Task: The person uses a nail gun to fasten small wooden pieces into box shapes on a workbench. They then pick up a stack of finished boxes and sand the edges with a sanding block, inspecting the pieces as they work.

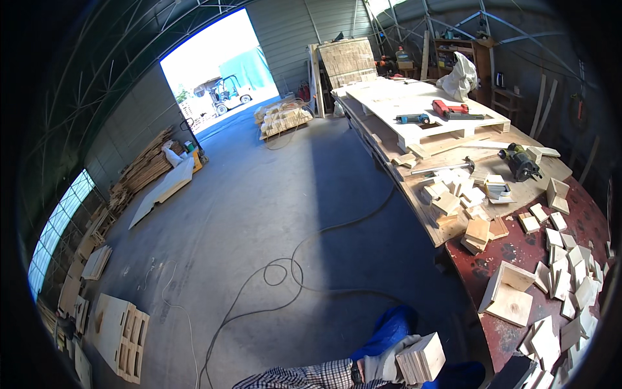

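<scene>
From the lower edge my left forearm reaches rightward in a checkered sleeve. My left hand (383,364), in a pale glove, is closed around a stack of small wooden boards (422,358). The boards lie flat against each other, held beside my blue trousers. My right hand is not in view. Just right of the held stack stands a dark red worktable (476,275). On its near part sits an open box-like piece of joined boards (508,295), with many loose wooden blocks (562,266) heaped along the right side.
Further along the bench lie a hammer (447,168), a green-black power tool (520,162), a red nail gun (449,108) and a blue tool (413,118). A cable (295,259) loops over the floor. Pallets (123,337) stand left; a forklift (228,94) is outside the doorway.
</scene>
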Demonstrator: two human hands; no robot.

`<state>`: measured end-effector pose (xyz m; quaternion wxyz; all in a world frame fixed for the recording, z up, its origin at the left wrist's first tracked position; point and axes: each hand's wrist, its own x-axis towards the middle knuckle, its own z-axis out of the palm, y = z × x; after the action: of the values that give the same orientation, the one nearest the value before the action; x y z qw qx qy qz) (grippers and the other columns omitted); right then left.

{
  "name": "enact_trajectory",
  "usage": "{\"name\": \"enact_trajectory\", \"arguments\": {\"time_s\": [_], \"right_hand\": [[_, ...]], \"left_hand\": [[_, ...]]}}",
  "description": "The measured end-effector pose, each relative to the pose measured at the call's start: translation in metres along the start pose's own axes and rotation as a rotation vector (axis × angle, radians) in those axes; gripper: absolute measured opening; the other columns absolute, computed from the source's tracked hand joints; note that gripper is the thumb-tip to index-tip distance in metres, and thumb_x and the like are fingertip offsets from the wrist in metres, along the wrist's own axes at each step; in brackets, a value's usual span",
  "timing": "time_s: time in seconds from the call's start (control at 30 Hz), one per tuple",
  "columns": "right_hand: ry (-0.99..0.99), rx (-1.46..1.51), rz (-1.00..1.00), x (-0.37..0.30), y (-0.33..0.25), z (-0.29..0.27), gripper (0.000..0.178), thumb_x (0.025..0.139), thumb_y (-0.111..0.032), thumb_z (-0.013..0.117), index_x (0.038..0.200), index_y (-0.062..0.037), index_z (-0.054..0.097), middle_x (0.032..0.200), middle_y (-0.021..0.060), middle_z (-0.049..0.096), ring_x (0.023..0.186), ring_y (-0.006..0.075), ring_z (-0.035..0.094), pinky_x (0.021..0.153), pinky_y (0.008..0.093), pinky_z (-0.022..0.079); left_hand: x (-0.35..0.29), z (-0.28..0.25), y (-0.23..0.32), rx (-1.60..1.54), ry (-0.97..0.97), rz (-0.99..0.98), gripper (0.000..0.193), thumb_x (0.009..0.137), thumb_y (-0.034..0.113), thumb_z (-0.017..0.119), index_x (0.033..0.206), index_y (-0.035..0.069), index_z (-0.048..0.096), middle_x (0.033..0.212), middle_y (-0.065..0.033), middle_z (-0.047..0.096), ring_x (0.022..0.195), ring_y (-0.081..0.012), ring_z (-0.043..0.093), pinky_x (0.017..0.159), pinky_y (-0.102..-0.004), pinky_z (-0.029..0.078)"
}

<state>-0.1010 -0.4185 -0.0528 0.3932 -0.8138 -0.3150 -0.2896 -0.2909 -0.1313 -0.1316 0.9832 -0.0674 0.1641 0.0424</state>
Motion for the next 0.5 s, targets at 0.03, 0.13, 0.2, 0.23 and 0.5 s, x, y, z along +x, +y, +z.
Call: {"name": "enact_trajectory", "arguments": {"time_s": [0.03,0.13,0.2,0.23,0.5], "right_hand": [[-0.004,0.004,0.014,0.0,-0.002,0.0,0.074,0.07,-0.029,0.1,0.127,0.0068,0.069,0.112,0.0254,0.075,0.097,0.0425,0.075,0.086,0.0505,0.06],[0.012,-0.009,0.035,-0.002,-0.004,0.0,0.076,0.069,-0.029,0.101,0.128,0.0061,0.069,0.11,0.0247,0.076,0.095,0.0415,0.075,0.085,0.0496,0.061],[0.006,0.131,0.104,-0.003,-0.007,0.005,0.077,0.068,-0.03,0.102,0.129,0.0055,0.069,0.11,0.0239,0.076,0.096,0.0403,0.076,0.085,0.0486,0.062],[0.008,0.164,0.142,-0.004,-0.006,0.004,0.078,0.068,-0.03,0.102,0.129,0.0052,0.069,0.11,0.0236,0.076,0.096,0.0397,0.076,0.084,0.0481,0.062],[-0.066,1.393,0.958,0.014,-0.021,0.004,0.073,0.11,-0.048,0.043,0.161,0.0038,0.038,0.142,0.0351,0.061,0.122,0.0436,0.068,0.102,0.0496,0.058]], "left_hand": [[-0.002,0.0,-0.001,0.054,0.029,0.031,0.049,0.113,0.051,0.046,0.135,0.011,0.064,0.112,-0.0107,0.076,0.097,-0.027,0.075,0.086,-0.0495,0.064],[0.0,-0.004,0.002,0.192,-0.015,0.04,0.045,0.113,0.047,0.047,0.143,0.014,0.056,0.13,-0.0095,0.067,0.112,-0.0263,0.069,0.094,-0.0501,0.061],[0.015,-0.045,0.012,0.008,-0.326,-0.12,0.049,0.112,0.045,0.049,0.151,0.014,0.05,0.143,-0.0114,0.061,0.126,-0.0292,0.064,0.104,-0.0537,0.057],[0.017,-0.037,0.013,-0.05,-0.344,-0.167,0.052,0.11,0.047,0.051,0.15,0.013,0.053,0.142,-0.0125,0.063,0.127,-0.0312,0.064,0.105,-0.0553,0.055],[0.005,0.063,0.014,0.071,-0.148,0.075,0.09,0.083,0.046,0.08,0.159,0.009,0.048,0.165,-0.023,0.044,0.157,-0.047,0.033,0.126,-0.0736,0.022]]}}
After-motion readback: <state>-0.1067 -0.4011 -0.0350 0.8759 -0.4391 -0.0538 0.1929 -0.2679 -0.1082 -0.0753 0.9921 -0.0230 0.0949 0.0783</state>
